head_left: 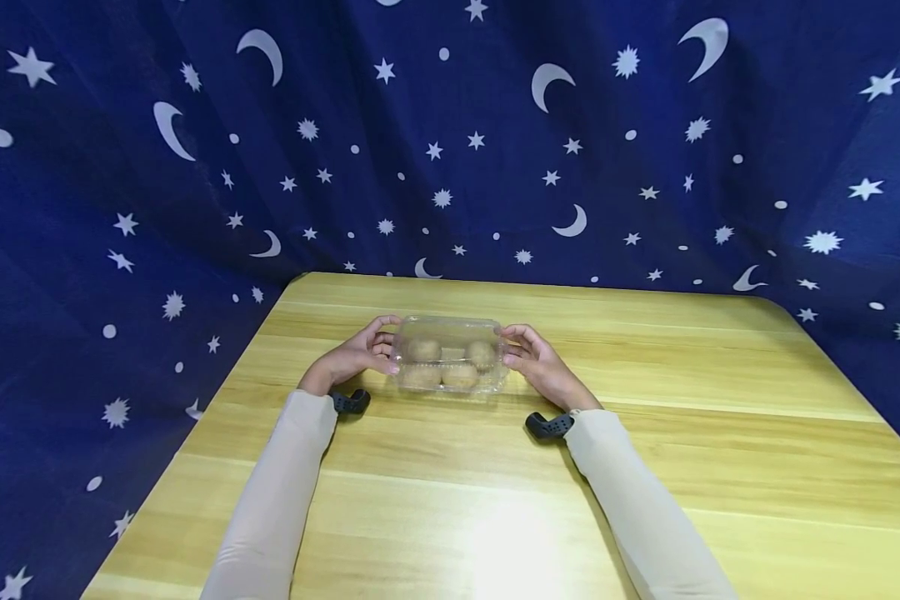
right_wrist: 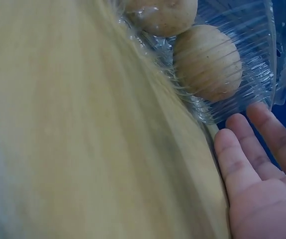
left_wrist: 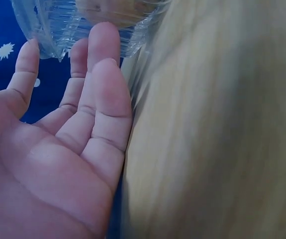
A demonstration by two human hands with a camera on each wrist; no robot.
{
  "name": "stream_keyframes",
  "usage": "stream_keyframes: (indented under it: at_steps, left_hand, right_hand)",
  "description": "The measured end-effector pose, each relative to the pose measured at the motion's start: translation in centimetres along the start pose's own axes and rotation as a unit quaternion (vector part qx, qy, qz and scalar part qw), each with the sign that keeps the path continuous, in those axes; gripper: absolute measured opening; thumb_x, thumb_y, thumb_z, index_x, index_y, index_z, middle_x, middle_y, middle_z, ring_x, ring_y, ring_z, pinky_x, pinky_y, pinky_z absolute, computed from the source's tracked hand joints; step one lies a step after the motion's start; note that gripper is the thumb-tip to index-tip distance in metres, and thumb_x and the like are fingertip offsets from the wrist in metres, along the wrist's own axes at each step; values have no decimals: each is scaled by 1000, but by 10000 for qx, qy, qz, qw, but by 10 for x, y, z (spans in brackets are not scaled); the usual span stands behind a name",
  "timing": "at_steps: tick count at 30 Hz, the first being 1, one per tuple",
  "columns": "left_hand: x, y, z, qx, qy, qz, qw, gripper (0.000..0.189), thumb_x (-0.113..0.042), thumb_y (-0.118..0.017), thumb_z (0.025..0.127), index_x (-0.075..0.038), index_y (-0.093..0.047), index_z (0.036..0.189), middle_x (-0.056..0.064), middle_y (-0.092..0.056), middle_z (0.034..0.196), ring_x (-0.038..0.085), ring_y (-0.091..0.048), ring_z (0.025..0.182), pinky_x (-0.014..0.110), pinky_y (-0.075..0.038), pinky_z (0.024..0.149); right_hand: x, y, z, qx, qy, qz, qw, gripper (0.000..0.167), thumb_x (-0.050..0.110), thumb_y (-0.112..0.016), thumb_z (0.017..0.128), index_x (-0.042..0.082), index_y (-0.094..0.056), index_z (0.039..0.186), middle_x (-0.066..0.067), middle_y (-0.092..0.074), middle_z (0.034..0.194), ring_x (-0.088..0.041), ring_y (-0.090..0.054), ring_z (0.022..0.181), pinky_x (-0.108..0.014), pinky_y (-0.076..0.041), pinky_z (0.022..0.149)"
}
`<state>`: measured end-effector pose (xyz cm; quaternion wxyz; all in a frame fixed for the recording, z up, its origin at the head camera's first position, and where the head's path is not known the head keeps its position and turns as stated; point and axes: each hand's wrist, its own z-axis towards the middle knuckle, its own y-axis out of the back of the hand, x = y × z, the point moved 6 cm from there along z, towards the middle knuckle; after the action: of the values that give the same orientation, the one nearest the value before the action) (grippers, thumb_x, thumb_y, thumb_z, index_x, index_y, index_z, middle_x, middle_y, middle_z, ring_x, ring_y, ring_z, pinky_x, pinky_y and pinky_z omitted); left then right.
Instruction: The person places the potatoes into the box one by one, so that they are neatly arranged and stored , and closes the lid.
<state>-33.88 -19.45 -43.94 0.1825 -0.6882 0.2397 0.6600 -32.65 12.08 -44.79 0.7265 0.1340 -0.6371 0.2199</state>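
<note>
A clear plastic clamshell container (head_left: 450, 330) with several potatoes (head_left: 460, 376) inside sits low at the table's middle. My left hand (head_left: 354, 353) holds its left end, thumb at the near side and index finger towards the far corner. On the opposite end, my right hand (head_left: 537, 363) holds it with thumb and fingertips. In the left wrist view, the fingertips of the left hand (left_wrist: 78, 119) lie against the ribbed plastic end. The right wrist view has two potatoes (right_wrist: 207, 62) behind the ribbed wall, with the right hand's fingertips (right_wrist: 227, 139) right at its edge.
The wooden table (head_left: 480, 467) stretches out on all sides of the container. A dark blue curtain (head_left: 390, 100) with white stars and moons hangs behind and along its sides. Black wrist bands (head_left: 547, 427) sit at the cuffs of the light sleeves (head_left: 637, 492).
</note>
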Motion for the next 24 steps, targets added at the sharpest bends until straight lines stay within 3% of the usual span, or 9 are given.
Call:
stream_keyframes:
  at_steps: [3,8,12,16,18,24]
  left_hand:
    - [0,0,0,-13,12,2,10000,100,-1,-81,85,-3,-20,164,23,-35,150,15,-44,97,26,-47,90]
    - [0,1,0,72,-54,70,9999,109,-2,-83,85,-7,-15,170,26,-34,156,16,-48,102,28,-48,93]
    - [-1,1,-1,156,-82,101,9998,116,1,-84,85,-11,-11,174,26,-33,157,16,-49,102,28,-47,94]
    - [-1,-1,-1,273,-18,66,9996,118,1,-82,85,-13,-8,175,22,-34,150,13,-51,95,27,-50,92]
    - [-1,-2,-1,362,35,-43,9993,118,4,-79,86,-14,-5,175,17,-35,143,11,-50,88,27,-50,89]
    - [-1,-5,-3,573,151,-478,9971,117,13,-70,88,-19,0,176,2,-33,97,7,-33,68,24,-45,73]
  right_hand:
    - [0,1,-1,11,-146,-205,9997,59,3,-69,101,-9,-37,150,-34,-27,167,-48,-30,155,-24,-49,108]
    - [-2,2,-2,74,-287,-390,9988,76,3,-76,95,-10,-31,155,-33,-29,165,-52,-27,156,-23,-48,108]
    - [-2,1,-2,109,-303,-436,9985,80,0,-75,93,-7,-29,158,-32,-31,162,-48,-35,151,-22,-48,107]
    - [-1,0,-2,118,-308,-451,9984,86,-6,-73,92,-2,-25,163,-26,-39,152,-33,-47,133,-22,-50,103]
    - [0,0,-2,143,-318,-430,9985,89,-8,-72,92,0,-23,165,-21,-43,143,-26,-51,121,-22,-51,100]
    - [4,-4,-2,462,-339,-472,9972,95,-7,-69,93,3,-16,170,-7,-51,114,-13,-56,98,-26,-53,92]
